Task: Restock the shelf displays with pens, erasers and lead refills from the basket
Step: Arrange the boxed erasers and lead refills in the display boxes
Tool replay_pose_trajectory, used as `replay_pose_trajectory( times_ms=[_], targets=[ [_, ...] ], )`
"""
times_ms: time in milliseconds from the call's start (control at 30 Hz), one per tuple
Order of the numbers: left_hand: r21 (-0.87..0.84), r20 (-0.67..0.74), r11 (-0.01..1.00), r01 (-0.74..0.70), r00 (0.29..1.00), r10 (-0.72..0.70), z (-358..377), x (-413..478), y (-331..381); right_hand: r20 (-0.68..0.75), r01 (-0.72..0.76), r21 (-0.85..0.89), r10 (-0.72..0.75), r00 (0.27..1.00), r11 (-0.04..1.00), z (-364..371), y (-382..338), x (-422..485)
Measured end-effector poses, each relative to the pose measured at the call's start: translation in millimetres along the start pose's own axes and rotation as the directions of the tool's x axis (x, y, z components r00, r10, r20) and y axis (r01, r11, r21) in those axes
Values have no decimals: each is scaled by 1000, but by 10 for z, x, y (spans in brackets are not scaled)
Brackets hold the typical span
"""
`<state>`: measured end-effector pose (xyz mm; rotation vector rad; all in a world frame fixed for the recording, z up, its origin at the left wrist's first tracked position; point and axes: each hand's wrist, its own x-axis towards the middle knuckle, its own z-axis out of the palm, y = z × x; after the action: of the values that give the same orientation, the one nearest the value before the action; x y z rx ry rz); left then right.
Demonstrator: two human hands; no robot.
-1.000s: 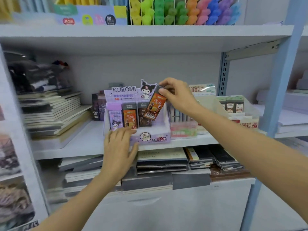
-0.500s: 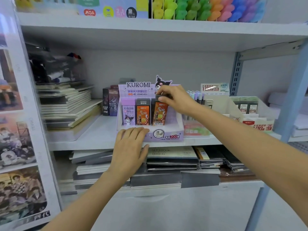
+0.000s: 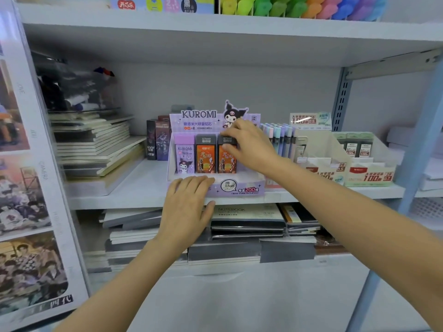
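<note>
A purple Kuromi display box stands on the middle shelf. Three lead refill cases stand in it: a purple one, an orange one and a second orange one on the right. My right hand pinches the dark top of that right orange case, which stands upright in the row. My left hand lies flat against the box's front left edge, fingers straight. The basket is out of view.
Notebook stacks fill the shelf's left side. Dark boxes stand behind the display. Pastel pens and a cream refill display sit to the right. More notebooks lie on the shelf below. A blue upright is at right.
My right hand brought the tilted orange case down into the display box and stood it upright beside the other orange one. My left hand stayed on the box front.
</note>
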<state>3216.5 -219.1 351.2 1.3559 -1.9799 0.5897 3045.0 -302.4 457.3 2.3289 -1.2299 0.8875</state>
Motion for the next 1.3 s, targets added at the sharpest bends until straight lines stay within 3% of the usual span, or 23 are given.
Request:
replay_pose_trajectory(
  times_ms=[133,200,267,333,400,433,500,567,667,733,833,933,967,1033,1100,1200,1300],
  targets=[
    [-76,-226,997,19,973,-36,74,-269,92,-246,176,207,-123,961,962,-16,-229,-466],
    [-153,-283,987,47,955,-89,239,-560,169,-282,258,336,-165,945,906,110,-378,-835],
    [-215,-189,972,92,973,-134,484,-920,235,-172,220,477,-155,973,851,342,-482,-1236],
    [-238,-5,962,134,990,-139,788,-1334,266,3,86,573,-107,994,815,665,-529,-1663],
    [-279,260,936,216,955,-143,1097,-1765,286,211,-84,591,-53,976,803,1042,-520,-2087],
    [-279,403,924,263,905,-136,1246,-1979,292,319,-164,570,-32,947,805,1237,-495,-2295],
    [-220,625,928,302,774,-104,1535,-2403,308,522,-304,496,1,853,813,1624,-417,-2713],
    [-140,765,948,285,639,-80,1767,-2779,337,698,-451,387,63,713,804,1988,-311,-3139],
    [-64,877,956,288,473,-84,1965,-3199,387,874,-659,165,201,443,734,2425,-184,-3737],
    [-41,910,953,301,405,-89,2040,-3413,390,922,-759,1,294,253,651,2638,-155,-4070],
    [-39,908,952,302,409,-93,2092,-3622,385,935,-889,-161,355,2,429,2868,-234,-4386],
    [-113,865,917,382,492,-98,2095,-3662,411,907,-978,-161,411,-93,134,3050,-386,-4533],
    [-144,843,904,402,528,-101,2104,-3677,417,891,-982,-173,436,-123,78,3105,-432,-4569],
    [-157,815,901,404,569,-113,2133,-3714,420,871,-980,-188,471,-139,59,3205,-488,-4643],
    [-142,820,901,410,558,-125,2155,-3734,430,877,-986,-167,460,-139,20,3258,-507,-4702],
    [-130,824,903,410,551,-132,2191,-3774,438,903,-987,-102,405,-144,-125,3239,-448,-4721],
    [-130,803,894,429,574,-159,2211,-3781,444,942,-986,-81,311,-122,-143,3183,-338,-4752]
  ],
)
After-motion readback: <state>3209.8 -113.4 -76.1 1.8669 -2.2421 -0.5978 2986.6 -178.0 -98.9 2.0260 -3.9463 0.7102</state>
